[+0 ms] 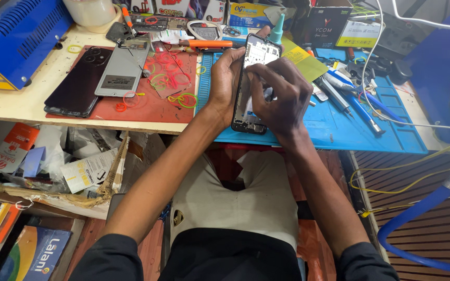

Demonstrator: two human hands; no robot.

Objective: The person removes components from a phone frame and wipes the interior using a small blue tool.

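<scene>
An opened phone frame, dark-edged with a pale inside, stands tilted on its lower end over the blue work mat. My left hand grips its left edge, fingers curled over the top corner. My right hand lies across the frame's right side, fingertips pressing on the inside near the middle. The frame's lower right part is hidden behind this hand.
A red mat to the left carries a dark phone, a grey phone back and several coloured rubber bands. Screwdrivers and tweezers lie on the blue mat at right. A blue machine stands far left; boxes line the back.
</scene>
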